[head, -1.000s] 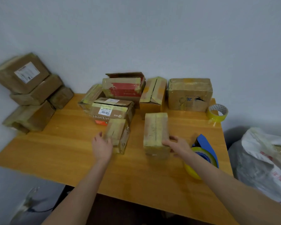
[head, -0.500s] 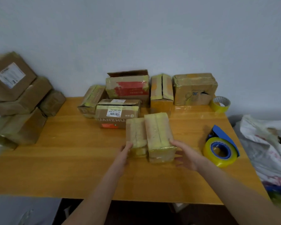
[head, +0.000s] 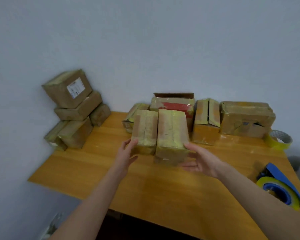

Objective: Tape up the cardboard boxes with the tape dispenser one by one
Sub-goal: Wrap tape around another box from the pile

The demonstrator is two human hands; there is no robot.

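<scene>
Two taped cardboard boxes are pressed side by side between my hands, raised a little above the wooden table [head: 145, 186]. My left hand [head: 126, 153] presses the outer side of the smaller box [head: 145, 130], thumb on its near corner. My right hand [head: 202, 161] presses the outer side of the taller box [head: 171, 134], fingers straight beneath it. The blue tape dispenser [head: 280, 189] with yellow tape lies alone at the table's right edge.
Several more boxes line the wall behind: an open-flapped one with red tape [head: 173, 104], a split-top one [head: 206, 118] and a wide one [head: 246, 118]. A stack of taped boxes [head: 73, 110] stands at the left. A spare tape roll [head: 279, 139] lies far right.
My left hand slid the smaller box against the taller one, then both hands lifted the pair off the table. The dispenser stayed where it lay.
</scene>
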